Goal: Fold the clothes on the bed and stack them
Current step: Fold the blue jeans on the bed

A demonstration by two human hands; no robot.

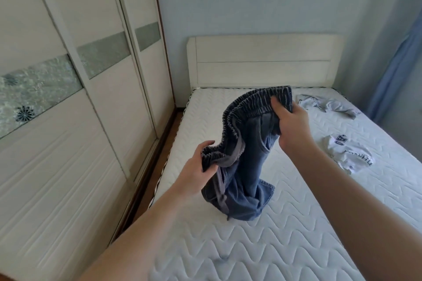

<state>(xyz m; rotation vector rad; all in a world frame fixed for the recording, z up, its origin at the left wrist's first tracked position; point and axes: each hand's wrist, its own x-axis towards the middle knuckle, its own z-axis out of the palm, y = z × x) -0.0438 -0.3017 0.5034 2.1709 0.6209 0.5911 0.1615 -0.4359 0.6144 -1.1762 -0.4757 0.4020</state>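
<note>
Gripping one denim shorts point(246, 155) waistband, both hands (left point(196, 171), right point(290, 121)); two shirts point(349, 153) lie apart.

Shorts point(245, 155) held over mattress point(262, 246).
2 shirts point(349, 153) point(328, 105) right of fingers point(277, 103); wardrobe point(68, 121) left.

Single view, head-worn camera, wide-angle, edges bowed. Looks forward and down along mattress point(285, 246) toward headboard point(262, 61) at far end. Both forearms enter from bottom edge, close to lens. Wardrobe doors point(57, 121) fill left side, near; curtain point(397, 70) at right edge, farther off. No second view.
</note>
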